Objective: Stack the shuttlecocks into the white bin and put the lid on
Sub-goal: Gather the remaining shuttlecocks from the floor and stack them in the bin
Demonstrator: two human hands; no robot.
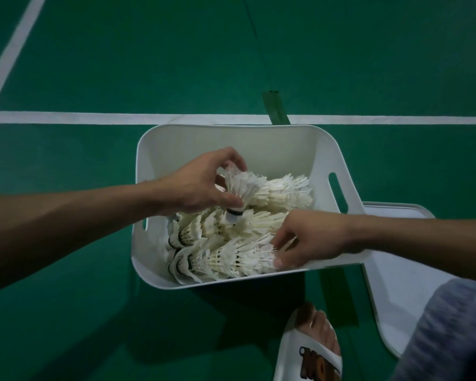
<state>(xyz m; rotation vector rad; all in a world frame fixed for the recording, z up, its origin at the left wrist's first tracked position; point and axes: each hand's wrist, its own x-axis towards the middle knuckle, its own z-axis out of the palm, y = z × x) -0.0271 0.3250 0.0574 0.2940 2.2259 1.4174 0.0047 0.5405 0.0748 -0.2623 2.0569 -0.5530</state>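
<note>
One shuttlecock [242, 188] within curled left hand [201, 185] fingers; right hand [311, 237] fingers' grip unclear.

One white bin [261, 144], with two handle slots showing in its walls. Inside the bin lie three nested rows of shuttlecocks [231, 259], packed too tightly to count singly, and one single shuttlecock [242, 188] above them. Two grips reach into the bin: left grip [201, 185] and right grip [311, 237]. One lid [396, 270] lies right of the bin, and one slipper [308, 353] nearer than it.
</note>
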